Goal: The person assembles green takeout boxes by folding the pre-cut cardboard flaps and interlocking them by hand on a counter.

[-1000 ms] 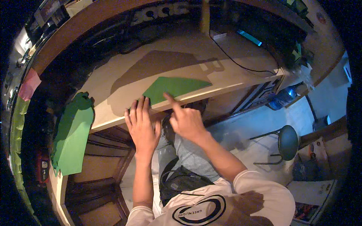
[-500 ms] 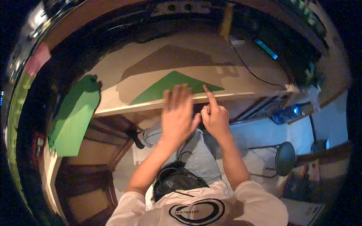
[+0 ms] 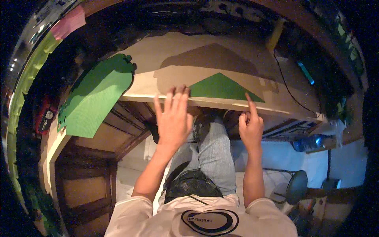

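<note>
A green paper triangle (image 3: 221, 87), seemingly a folded sheet, lies at the front edge of the wooden tabletop, its peak pointing away from me. My left hand (image 3: 172, 123) is at the triangle's left end, palm down with fingers spread; the fingertips are slightly blurred and partly hide that corner. Whether they press on the paper or hover just above it, I cannot tell. At the right corner, my right hand (image 3: 251, 127) rests its outstretched index finger on the paper. Its other fingers are curled in, with nothing visible in them.
A fanned pile of green paper sheets (image 3: 100, 98) lies on the left of the tabletop (image 3: 144, 85), overhanging its edge. A dark cable (image 3: 290, 89) runs across the right side, near a lit blue strip (image 3: 306, 73). A dark round stool seat (image 3: 297, 185) is at the lower right.
My left hand has moved left along the triangle from its middle to its left end, fingers spreading wider. My right index finger stays at the right corner. The whole view has shifted.
</note>
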Motion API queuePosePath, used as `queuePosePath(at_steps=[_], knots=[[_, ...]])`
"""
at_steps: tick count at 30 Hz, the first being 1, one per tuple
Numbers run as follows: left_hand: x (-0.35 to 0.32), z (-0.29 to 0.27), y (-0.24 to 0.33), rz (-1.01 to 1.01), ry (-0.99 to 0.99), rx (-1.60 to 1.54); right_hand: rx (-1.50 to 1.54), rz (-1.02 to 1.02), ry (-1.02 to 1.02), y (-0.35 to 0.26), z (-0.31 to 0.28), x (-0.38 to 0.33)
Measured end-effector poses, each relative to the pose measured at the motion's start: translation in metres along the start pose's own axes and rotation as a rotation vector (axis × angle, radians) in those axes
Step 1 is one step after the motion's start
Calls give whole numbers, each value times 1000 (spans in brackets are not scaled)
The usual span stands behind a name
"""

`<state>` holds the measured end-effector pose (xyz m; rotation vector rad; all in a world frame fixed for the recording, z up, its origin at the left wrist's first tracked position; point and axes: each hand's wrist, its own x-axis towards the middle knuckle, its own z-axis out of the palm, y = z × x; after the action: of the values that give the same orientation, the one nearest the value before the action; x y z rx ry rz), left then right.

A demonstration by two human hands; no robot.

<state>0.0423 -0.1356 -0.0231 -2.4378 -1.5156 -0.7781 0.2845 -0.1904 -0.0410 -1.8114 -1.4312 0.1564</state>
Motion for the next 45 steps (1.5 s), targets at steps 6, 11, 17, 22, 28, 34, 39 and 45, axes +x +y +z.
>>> queuePosePath(at_steps=[6,11,17,22,28,34,39,45], knots=[[-5,-4,0,10,1,-2,-103,-115,-38,-21,31,-3],[-4,4,4,-20,37,54,-97,-230,-116,-66,73,-6],[-4,2,4,-34,23,34,-61,-259,-30,-38,52,-3],[-6,3,7,-27,45,24,-184,-66,130,22,3,2],[-6,6,26,-34,-2,183,-71,-65,128,25,-5,-1],[28,27,89,223,-128,55,-76,-36,52,16,-2,-1],[37,54,122,358,30,100,5,-62,59,10,1,1],[21,16,75,240,-98,-33,-65,-42,58,13,-6,0]])
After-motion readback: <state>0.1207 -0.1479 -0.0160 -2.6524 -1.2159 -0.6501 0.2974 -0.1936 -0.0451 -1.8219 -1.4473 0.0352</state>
